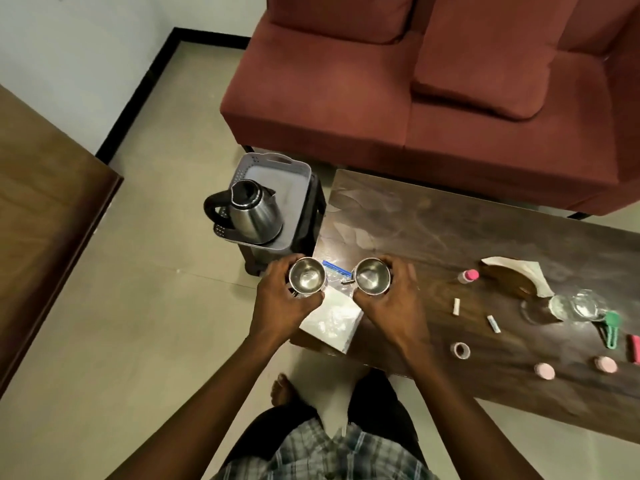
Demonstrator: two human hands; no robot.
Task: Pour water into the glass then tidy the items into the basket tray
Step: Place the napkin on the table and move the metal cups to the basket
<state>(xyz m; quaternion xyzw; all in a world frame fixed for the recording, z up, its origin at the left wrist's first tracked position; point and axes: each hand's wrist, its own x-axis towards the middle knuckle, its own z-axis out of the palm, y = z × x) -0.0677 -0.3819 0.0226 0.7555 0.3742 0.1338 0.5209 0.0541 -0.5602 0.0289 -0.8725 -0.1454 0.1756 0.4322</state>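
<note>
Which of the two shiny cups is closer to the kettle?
The steel cup in the left hand. It is nearest the kettle in the basket tray; the other cup, in the right hand, is farther over the table.

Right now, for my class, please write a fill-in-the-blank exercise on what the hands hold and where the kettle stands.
1. The left hand grips the left cup and the right hand grips the right cup: ____ cups in all.
2. The kettle stands in a basket coloured ____.
3. The kettle's handle is ____.
Missing words: two; grey; black.
</note>
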